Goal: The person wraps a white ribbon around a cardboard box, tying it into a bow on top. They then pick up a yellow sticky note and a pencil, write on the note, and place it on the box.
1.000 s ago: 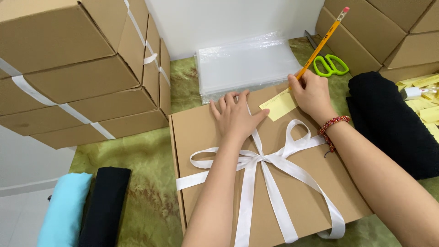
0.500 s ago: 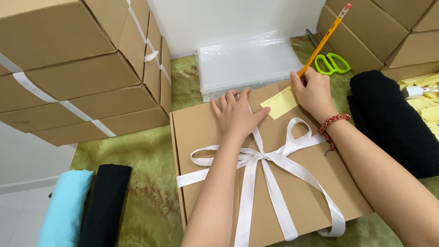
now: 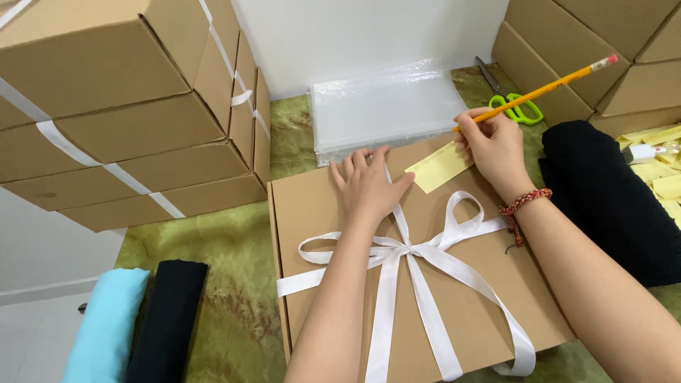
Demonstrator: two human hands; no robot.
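A flat brown cardboard box (image 3: 319, 220) lies in front of me, tied with a white ribbon bow (image 3: 408, 259). My left hand (image 3: 369, 186) rests flat on the lid, fingers spread, its thumb by the edge of a yellow sticky note (image 3: 438, 167) near the box's far right corner. My right hand (image 3: 493, 145) grips a yellow pencil (image 3: 546, 89) with a pink eraser, its tip down at the note's right end. A red beaded bracelet (image 3: 523, 206) circles the right wrist.
Stacked ribbon-tied cardboard boxes (image 3: 120, 113) stand at left, more boxes (image 3: 603, 50) at right. A pile of clear plastic bags (image 3: 386, 106) and green-handled scissors (image 3: 516, 105) lie beyond the box. Black fabric (image 3: 610, 191) and yellow notes (image 3: 660, 177) sit right; turquoise (image 3: 106, 326) and black folded cloth (image 3: 167, 319) lower left.
The pencil has tilted lower toward the right and its tip has shifted along the note. The left hand stays pressed on the lid.
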